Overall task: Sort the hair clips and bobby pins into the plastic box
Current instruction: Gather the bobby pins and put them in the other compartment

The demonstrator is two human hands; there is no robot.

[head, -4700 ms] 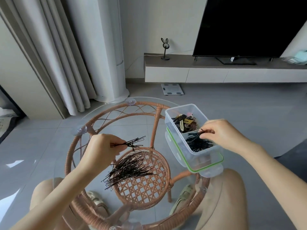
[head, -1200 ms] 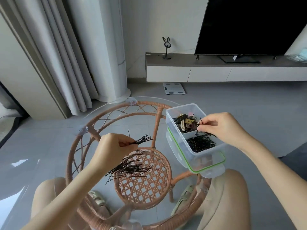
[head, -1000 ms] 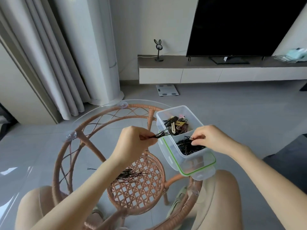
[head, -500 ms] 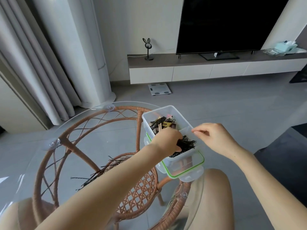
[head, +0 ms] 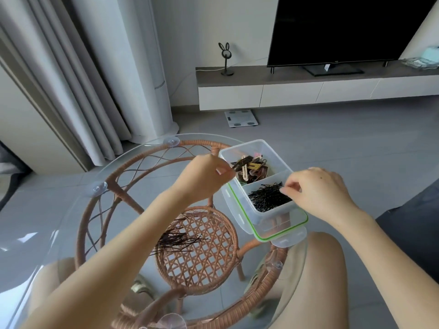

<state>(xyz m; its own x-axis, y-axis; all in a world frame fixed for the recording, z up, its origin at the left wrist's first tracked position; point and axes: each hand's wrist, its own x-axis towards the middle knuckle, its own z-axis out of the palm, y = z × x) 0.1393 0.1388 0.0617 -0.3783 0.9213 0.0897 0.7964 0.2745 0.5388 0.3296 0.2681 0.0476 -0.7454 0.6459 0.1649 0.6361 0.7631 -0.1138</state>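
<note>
Bobby pins and hair clips are seen on a round glass table (head: pixel 71 210) carried by a rattan frame (head: pixel 99 205). At the table's right edge a clear plastic box (head: pixel 273 211) is set on its green-rimmed lid (head: pixel 285 233), which juts past the box on the near side. The box is split into two compartments. In the far compartment a heap of hair clips (head: pixel 251 169), brown, black and yellowish, is kept; in the near compartment a dense pile of black bobby pins (head: pixel 268 198) is held. A second, loose bunch of bobby pins (head: pixel 180 238) is spread on the glass near the table's middle, partly hidden behind the left forearm.

The left hand (head: pixel 202 179) is raised at the box's left wall, its thumb and forefinger pinched together beside the hair clips; whether anything is gripped there cannot be told. The right hand (head: pixel 318 191) is held over the right rim of the near compartment, its fingers curled and pinched on one or more bobby pins at the top of the pile.
</note>
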